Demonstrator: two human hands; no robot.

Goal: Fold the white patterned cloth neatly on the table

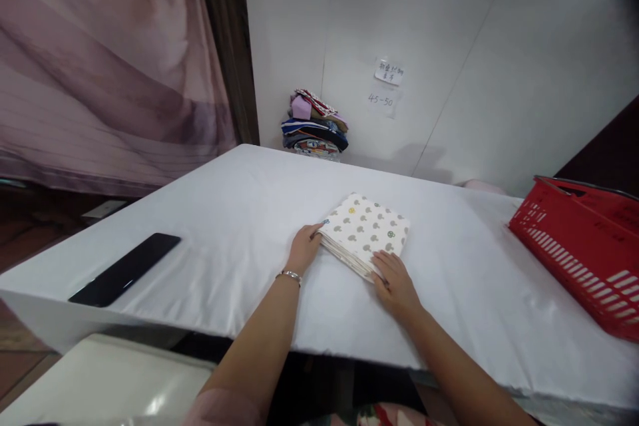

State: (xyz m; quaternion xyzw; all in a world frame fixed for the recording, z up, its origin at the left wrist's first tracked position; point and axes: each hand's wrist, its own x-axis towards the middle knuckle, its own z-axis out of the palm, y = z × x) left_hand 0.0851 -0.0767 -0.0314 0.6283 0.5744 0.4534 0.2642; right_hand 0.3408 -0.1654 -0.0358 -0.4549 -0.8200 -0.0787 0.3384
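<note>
Cloth (pixel 362 223) lies folded on the surface (pixel 224 226); left grip (pixel 305 246) pinches its left corner, right grip (pixel 397 285) closes loosely over its near corner.

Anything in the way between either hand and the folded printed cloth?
Nothing visible: the left hand touches the folded cloth at its left corner, the right hand at its near right side. The black flat object and red basket lie apart, off to either side.

Both arms (pixel 272 319) outstretched, fingers (pixel 389 261) bent
</note>
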